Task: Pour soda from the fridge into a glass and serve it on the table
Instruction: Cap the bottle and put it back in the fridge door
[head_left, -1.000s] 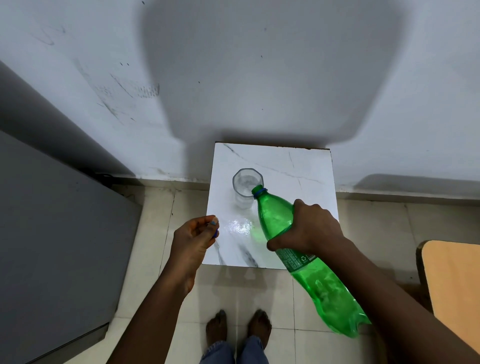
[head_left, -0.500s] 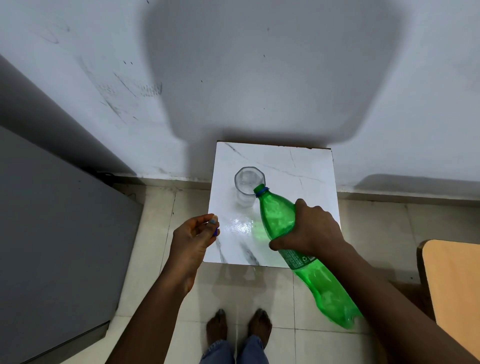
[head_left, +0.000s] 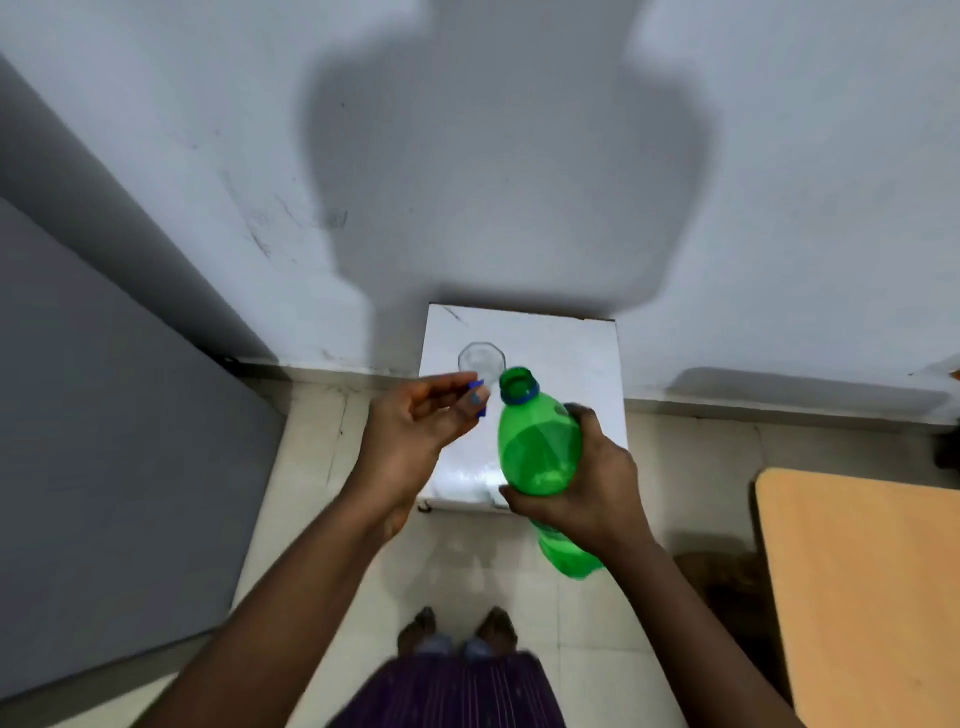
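My right hand (head_left: 587, 488) grips a green soda bottle (head_left: 537, 447) around its middle, held nearly upright with the open neck pointing up. Just left of the neck, my left hand (head_left: 415, 436) pinches the small blue cap (head_left: 479, 397) between its fingertips. A clear glass (head_left: 480, 359) stands on the small white marble-topped table (head_left: 571, 353), behind the cap and the bottle's mouth. The glass looks blurred and I cannot tell how full it is.
A grey fridge side (head_left: 104, 415) fills the left. An orange wooden tabletop (head_left: 857, 597) sits at the right edge. The white wall rises behind the small table. Tiled floor and my bare feet (head_left: 457, 623) lie below.
The bottle has swung from tilted over the glass to nearly upright and pulled back. My left hand has risen with the cap to beside the bottle's neck. The camera view has shifted.
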